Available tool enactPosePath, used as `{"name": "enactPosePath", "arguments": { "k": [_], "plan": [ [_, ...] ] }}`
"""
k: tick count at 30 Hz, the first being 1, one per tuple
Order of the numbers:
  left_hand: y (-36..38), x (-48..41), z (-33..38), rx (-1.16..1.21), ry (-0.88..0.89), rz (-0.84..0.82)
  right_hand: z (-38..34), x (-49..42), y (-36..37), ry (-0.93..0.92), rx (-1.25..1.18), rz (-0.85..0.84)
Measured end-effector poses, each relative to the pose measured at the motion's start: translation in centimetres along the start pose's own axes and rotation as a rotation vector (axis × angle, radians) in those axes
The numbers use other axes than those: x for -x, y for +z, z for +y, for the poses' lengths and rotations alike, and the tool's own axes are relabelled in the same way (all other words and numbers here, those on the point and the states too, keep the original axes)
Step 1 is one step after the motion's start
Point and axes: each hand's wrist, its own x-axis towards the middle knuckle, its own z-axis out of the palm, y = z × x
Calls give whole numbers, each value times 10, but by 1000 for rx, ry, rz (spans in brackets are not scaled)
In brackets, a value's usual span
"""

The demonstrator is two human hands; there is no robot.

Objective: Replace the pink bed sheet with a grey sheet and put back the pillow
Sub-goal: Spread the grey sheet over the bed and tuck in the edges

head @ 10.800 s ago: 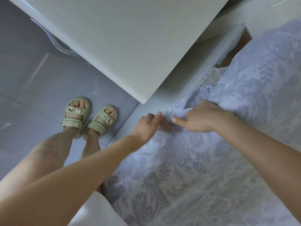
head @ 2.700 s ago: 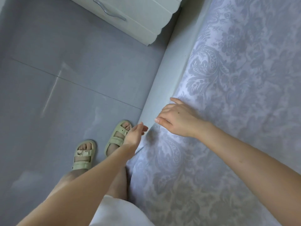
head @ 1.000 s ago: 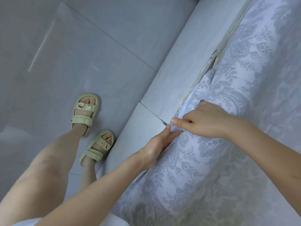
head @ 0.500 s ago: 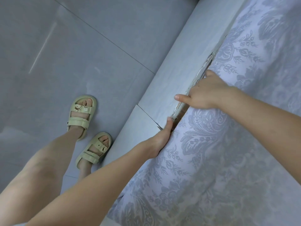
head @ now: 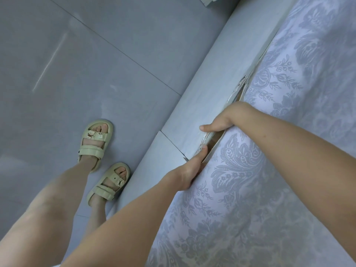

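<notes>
A bedroom in a home: a grey floral damask bed sheet (head: 289, 170) spreads over the right of the frame, a pale grey bed-frame side rail (head: 202, 93) runs diagonally beside it, and glossy grey floor tiles (head: 77, 64) fill the left, where pale green strapped house sandals (head: 92, 151) stand.

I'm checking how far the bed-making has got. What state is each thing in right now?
grey sheet: spread out, its edge turned down into the gap beside the bed frame.
left hand: fingers in the gap, hidden; thumb straight.
right hand: fingers down in the gap, hidden; thumb out.
bed frame: top edge chipped.
sandals: worn, one on each foot.
</notes>
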Motion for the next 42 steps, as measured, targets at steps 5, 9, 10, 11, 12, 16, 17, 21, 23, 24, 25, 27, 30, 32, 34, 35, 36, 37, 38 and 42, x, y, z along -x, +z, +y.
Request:
{"name": "enactPosePath", "arguments": {
  "k": [5, 9, 10, 11, 12, 16, 17, 21, 23, 24, 25, 27, 30, 32, 34, 35, 36, 37, 38, 42],
  "plan": [
    [-5, 18, 5, -123, 82, 124, 20, 26, 1, -98, -14, 680],
    [1, 21, 18, -83, 320, 256, 71, 24, -21, 96, 269, 707],
    [2, 22, 24, -76, 354, 260, 80, 21, -28, 113, 255, 632],
    [2, 21, 28, -90, 369, 260, 83, 16, -35, 127, 257, 557],
    [2, 21, 31, -110, 367, 255, 81, 10, -40, 145, 279, 482],
    [-7, 21, 27, -152, 331, 225, 63, -13, -49, 223, 335, 324],
    [-11, 23, 25, -154, 318, 220, 62, -14, -49, 219, 335, 331],
    [-23, 33, 7, -166, 279, 191, 67, -7, -38, 109, 184, 708],
    [-26, 37, -4, -180, 267, 179, 73, 6, -24, -12, -65, 989],
    [-26, 39, -10, -189, 263, 171, 77, 15, -14, -85, -204, 1108],
    [-26, 41, -14, -198, 255, 169, 80, 25, -1, -163, -341, 1212],
    [-24, 44, -23, -221, 237, 177, 86, 44, 32, -268, -600, 1385],
    [-22, 50, -33, -239, 219, 219, 91, 55, 99, -149, -1090, 1497],
    [-24, 53, -40, -256, 197, 236, 77, 49, 155, 67, -1452, 1423],
    [-28, 58, -47, -282, 153, 260, 44, 34, 220, 351, -1718, 1214],
    [-30, 61, -52, -310, 125, 277, 17, 27, 248, 497, -1808, 1041],
    [-33, 64, -58, -338, 97, 297, -17, 23, 268, 599, -1858, 851],
    [-38, 66, -65, -357, 75, 319, -55, 23, 278, 634, -1843, 722],
    [-43, 67, -73, -365, 62, 337, -93, 27, 278, 624, -1797, 680],
    [-53, 76, -98, -364, 122, 329, -187, 54, 262, 131, -1504, 1032]
  ]
}}
